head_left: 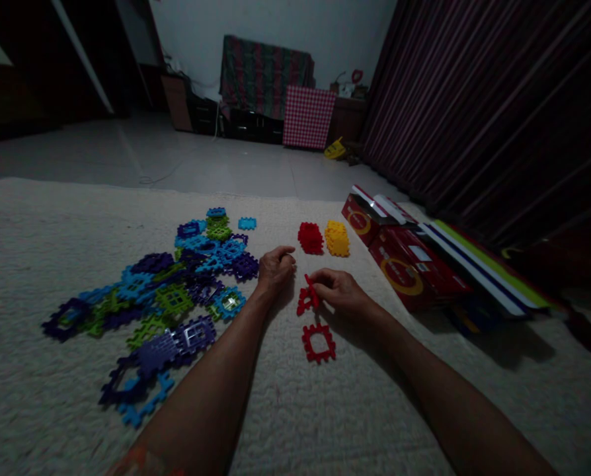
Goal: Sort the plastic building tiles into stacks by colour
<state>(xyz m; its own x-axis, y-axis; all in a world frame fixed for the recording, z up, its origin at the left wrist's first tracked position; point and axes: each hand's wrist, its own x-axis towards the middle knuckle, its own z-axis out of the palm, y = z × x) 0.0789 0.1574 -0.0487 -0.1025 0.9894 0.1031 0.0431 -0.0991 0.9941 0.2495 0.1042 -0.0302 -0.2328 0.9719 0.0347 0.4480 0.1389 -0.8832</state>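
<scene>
My right hand (344, 291) is closed, pinching a red interlocking plastic tile (310, 287) held on edge between thumb and fingers. Just behind it, partly covered, a second red tile (303, 303) lies on the quilted mat. A red square frame tile (318, 342) with notched edges lies flat nearer to me. My left hand (276, 266) rests on the mat, index finger stretched out to the right and the others loosely bent, with nothing seen in it. Beyond the hands stand a red stack of tiles (310, 238) and a yellow stack (337, 238).
A loose heap of purple, blue and green tiles (176, 297) spreads left of my left arm. One blue tile (247, 223) lies apart. Red boxes (414, 268) with flat coloured sheets (484, 268) stand on the right, near a dark curtain (478, 99).
</scene>
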